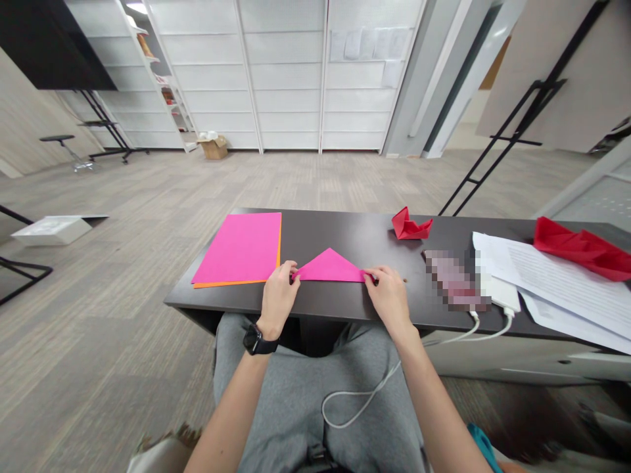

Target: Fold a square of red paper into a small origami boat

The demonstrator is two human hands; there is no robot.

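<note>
A pink sheet of paper folded into a triangle (329, 266) lies on the dark table (335, 230), its peak pointing away from me. My left hand (280, 289) pinches its left corner between thumb and fingers, with a black watch on that wrist. At the opposite corner, my right hand (387, 292) has its thumb and fingers closed on the paper in the same way. Left of the triangle rests a stack of flat paper, a pink sheet (241, 246) on top and an orange sheet (236, 284) showing at its edges.
A red folded paper boat (411, 226) stands at the back right. Nearby lie a pixelated phone-like object (453, 279), a white power bank (500, 293) with cables, and printed papers (566, 276). A larger red folded paper piece (584, 248) sits on those papers.
</note>
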